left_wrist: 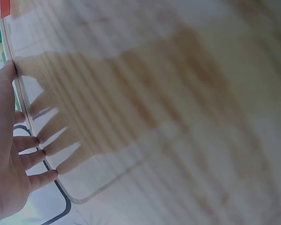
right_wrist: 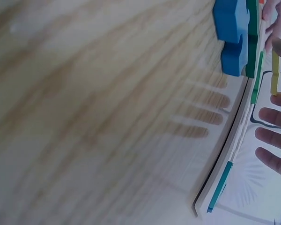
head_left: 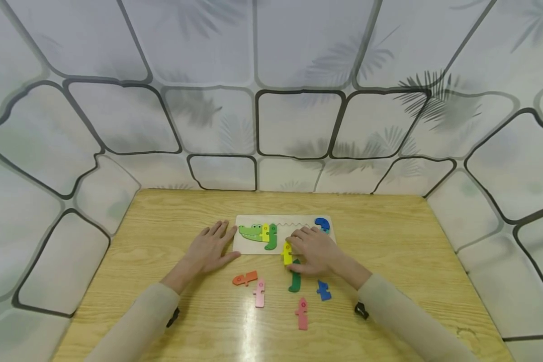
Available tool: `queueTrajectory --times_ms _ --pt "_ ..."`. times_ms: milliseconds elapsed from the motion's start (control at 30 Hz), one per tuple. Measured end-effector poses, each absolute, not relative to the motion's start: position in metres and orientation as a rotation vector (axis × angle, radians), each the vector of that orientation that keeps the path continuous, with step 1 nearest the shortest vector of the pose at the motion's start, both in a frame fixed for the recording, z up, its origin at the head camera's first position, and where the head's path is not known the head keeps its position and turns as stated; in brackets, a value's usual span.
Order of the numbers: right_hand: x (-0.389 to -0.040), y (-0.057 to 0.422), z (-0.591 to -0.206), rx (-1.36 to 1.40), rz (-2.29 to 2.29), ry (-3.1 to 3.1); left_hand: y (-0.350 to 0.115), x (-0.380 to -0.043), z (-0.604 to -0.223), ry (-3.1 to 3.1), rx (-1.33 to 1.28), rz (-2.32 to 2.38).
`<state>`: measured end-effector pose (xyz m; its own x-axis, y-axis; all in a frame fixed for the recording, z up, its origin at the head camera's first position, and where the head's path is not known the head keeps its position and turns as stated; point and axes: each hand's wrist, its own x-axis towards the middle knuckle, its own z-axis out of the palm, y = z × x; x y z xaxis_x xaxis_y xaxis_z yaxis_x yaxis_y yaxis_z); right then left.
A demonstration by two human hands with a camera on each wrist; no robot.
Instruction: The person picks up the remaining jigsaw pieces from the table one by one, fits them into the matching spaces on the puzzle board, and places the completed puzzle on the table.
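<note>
A pale wooden puzzle board (head_left: pixel 253 248) lies on the table. At its left end sit a green crocodile head (head_left: pixel 250 233), a yellow piece and a green leg piece (head_left: pixel 271 240); a blue tail piece (head_left: pixel 322 222) lies at its right end. My right hand (head_left: pixel 314 251) pinches another yellow puzzle piece (head_left: pixel 287 255) between thumb and index finger, over the board's front edge. In the right wrist view that yellow piece (right_wrist: pixel 274 72) stands on edge between the fingertips. My left hand (head_left: pixel 210 247) rests with spread fingers at the board's left edge, its thumb by the front-left corner.
Loose puzzle pieces lie in front of the board: an orange one (head_left: pixel 245 278), a light pink one (head_left: pixel 260 294), a green one (head_left: pixel 295 281), a blue one (head_left: pixel 324 290) and a darker pink one (head_left: pixel 302 314). Patterned fabric walls (head_left: pixel 221 173) enclose the wooden table (head_left: pixel 163 226).
</note>
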<state>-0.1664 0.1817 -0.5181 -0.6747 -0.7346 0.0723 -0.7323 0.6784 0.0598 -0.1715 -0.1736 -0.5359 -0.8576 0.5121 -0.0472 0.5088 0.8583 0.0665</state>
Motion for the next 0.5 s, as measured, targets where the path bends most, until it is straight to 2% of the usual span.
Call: queueTrajectory --times_ms 500 --pt "-0.188 0.182 -0.52 1.23 -0.107 -2.806 -0.174 -0.17 -0.533 2.971 0.817 0.084"
